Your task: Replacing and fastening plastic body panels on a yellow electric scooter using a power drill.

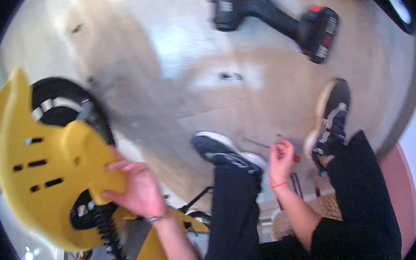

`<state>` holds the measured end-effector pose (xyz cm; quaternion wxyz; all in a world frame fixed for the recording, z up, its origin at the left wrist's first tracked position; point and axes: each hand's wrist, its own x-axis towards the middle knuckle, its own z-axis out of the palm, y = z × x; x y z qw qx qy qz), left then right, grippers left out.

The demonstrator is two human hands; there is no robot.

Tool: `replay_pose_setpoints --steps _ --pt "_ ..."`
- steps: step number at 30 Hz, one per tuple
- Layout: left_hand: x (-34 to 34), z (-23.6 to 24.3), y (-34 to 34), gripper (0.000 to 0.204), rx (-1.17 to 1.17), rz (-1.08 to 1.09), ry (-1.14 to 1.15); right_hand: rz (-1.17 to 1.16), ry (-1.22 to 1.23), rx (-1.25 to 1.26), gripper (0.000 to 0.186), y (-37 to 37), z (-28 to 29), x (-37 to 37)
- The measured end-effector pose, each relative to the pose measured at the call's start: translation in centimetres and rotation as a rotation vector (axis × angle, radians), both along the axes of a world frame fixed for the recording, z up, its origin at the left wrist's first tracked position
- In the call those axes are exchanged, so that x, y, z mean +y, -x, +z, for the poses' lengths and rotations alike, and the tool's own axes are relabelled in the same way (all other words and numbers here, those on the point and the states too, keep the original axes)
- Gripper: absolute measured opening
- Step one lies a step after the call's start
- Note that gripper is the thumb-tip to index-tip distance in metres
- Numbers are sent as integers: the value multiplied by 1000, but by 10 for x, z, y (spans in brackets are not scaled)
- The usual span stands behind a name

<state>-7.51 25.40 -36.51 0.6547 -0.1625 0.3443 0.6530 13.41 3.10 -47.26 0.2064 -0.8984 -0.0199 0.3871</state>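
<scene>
My left hand grips the edge of a large yellow plastic shell with several dark slots, thumb and fingers on either side of its rounded end. Behind the shell sits a black wheel, partly hidden. Below my left hand a black coil spring runs down beside another yellow body part. My right hand, closed, holds a screwdriver between my feet. Its thin shaft points left and a bit of red handle shows by the palm.
A black and red cordless drill lies on the floor ahead. Small dark pieces lie nearer, on the floor. My shoes stand on both sides of the right hand. A woven item is below, beside a pink surface.
</scene>
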Motion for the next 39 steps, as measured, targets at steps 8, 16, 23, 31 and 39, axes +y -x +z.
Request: replay_pose_setpoints --steps 8,16,23,31,39 --pt "8 7 -9 87 49 130 8 350 -245 473 23 28 6 109" --pt "-5 4 3 86 38 140 8 711 -616 247 18 28 -4 226" --pt "-7 -2 -7 80 -13 195 13 1480 -810 -128 34 72 -38 422" --pt "-5 7 3 87 37 161 28 1768 -977 -628 29 149 -77 526" --pt "-6 -5 -3 89 -86 190 -21 1187 -1097 -53 21 85 -67 418"
